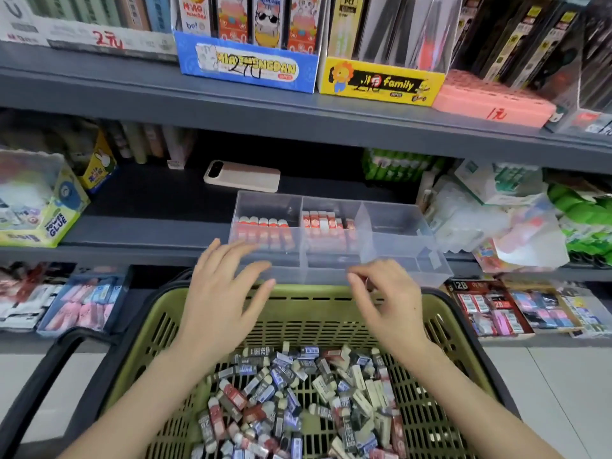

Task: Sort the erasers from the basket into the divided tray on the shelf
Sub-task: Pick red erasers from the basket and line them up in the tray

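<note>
Loosely, left hand (225, 293) and right hand (387, 299) hover by tray (409, 271) edge.

you're facing grey metal shelving (298, 111) crammed with stationery boxes (248, 67), a phone (241, 176) lying far back on the middle shelf (149, 207), pale tiled floor (546, 392) showing near you on left and right.
</note>
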Action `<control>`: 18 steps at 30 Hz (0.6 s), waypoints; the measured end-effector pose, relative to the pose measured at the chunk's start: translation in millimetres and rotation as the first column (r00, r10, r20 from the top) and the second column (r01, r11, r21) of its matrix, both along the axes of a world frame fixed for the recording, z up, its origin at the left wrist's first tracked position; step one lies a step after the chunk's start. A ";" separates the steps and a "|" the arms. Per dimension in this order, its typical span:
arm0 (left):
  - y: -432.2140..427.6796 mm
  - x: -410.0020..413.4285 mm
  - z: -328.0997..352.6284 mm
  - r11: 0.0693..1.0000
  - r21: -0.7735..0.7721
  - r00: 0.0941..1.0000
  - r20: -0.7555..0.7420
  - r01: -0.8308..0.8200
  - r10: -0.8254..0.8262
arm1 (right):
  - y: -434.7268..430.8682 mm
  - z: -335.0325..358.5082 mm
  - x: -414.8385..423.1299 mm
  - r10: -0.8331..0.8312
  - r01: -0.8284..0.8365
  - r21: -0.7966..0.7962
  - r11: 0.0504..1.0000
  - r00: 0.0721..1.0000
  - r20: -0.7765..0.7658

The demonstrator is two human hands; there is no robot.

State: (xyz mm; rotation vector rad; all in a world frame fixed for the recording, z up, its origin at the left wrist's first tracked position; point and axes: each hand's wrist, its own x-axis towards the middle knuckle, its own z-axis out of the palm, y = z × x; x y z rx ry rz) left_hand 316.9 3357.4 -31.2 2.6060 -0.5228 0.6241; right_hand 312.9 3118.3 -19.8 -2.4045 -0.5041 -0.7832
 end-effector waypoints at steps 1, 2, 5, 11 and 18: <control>3.5 -6.4 -1.9 1.000 -0.018 1.000 0.018 0.002 -0.001 | -2.4 -11.7 -14.1 0.031 -0.032 -0.009 0.999 0.996 -0.081; 6.7 -13.2 -3.8 0.999 -0.032 1.000 0.029 0.006 -0.005 | -4.6 -25.5 -26.2 0.041 -0.048 -0.029 0.998 0.977 -0.211; 13.6 -30.0 -6.2 0.999 -0.044 1.000 0.023 0.013 -0.012 | -11.2 -75.2 -48.0 -0.067 -0.049 -0.153 0.987 0.738 -0.671; 22.6 -54.6 -9.9 0.985 -0.159 0.996 -0.077 -0.059 0.047 | -2.3 -136.8 -55.5 -0.426 0.124 -0.449 0.885 0.601 -0.676; 23.3 -62.9 -16.7 0.946 -0.283 0.961 -0.265 -0.155 0.078 | -13.1 -156.1 -36.2 -0.381 0.029 -0.527 0.850 0.725 -0.574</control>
